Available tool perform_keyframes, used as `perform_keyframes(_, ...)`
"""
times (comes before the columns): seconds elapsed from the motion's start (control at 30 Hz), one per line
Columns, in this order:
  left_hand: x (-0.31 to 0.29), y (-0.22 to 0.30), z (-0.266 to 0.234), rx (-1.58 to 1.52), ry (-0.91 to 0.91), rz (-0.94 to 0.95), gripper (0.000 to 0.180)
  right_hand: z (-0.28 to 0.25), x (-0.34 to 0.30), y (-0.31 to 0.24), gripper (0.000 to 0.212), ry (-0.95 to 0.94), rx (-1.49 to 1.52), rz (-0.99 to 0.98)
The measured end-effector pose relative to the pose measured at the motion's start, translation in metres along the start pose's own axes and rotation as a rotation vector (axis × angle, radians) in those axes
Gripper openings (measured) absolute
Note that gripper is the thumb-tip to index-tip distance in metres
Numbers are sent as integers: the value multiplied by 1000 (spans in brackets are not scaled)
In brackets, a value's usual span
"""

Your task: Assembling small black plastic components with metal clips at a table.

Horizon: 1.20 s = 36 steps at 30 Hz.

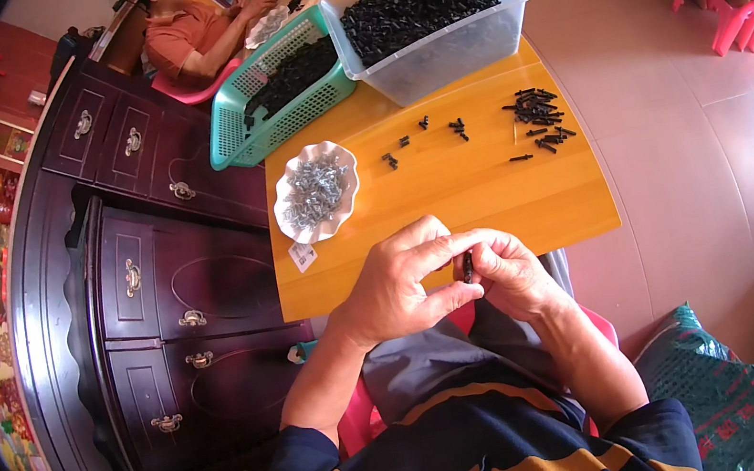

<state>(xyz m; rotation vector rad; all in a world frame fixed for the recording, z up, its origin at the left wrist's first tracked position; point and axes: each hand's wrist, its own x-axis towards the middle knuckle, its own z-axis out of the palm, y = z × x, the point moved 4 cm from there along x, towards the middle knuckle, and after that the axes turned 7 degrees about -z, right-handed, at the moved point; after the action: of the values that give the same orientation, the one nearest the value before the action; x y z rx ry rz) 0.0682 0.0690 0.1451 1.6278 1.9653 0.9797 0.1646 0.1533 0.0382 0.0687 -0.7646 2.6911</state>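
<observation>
My two hands meet above the near edge of the wooden table point(447, 187). A small black plastic piece point(468, 267) is upright between them. My right hand point(515, 276) pinches it, thumb against curled fingers. From the other side my left hand point(403, 280) closes on it, thumb tip at its lower end and index finger reaching across the top; the fingers partly cover the piece. Beyond my hands lie a few short black pieces point(459, 130) and, to the right, a pile of longer black pieces point(533, 108). A white scalloped dish point(284, 212) of small shiny metal parts stands at the left.
At the table's far side stand a green perforated basket point(227, 126) and a clear plastic bin point(440, 68), both holding black pieces. A dark wooden cabinet point(219, 277) borders the left. Another person point(186, 41) sits beyond the basket. A green woven sack point(717, 390) lies at the lower right.
</observation>
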Motion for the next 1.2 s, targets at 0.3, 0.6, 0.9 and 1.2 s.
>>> perform_keyframes(0.3,1,5,3,193,111,88,42,-2,0,5,35,-16,52,42)
perform_keyframes(0.6,2,11,6,177,148,141,40,-4,-1,4,32,-57,65,42)
perform_keyframes(0.9,3,8,10,273,188,166,30,-8,-3,7,27,36,209,88)
perform_keyframes(1.2,3,3,10,256,198,141,29,-8,-3,9,32,72,193,93)
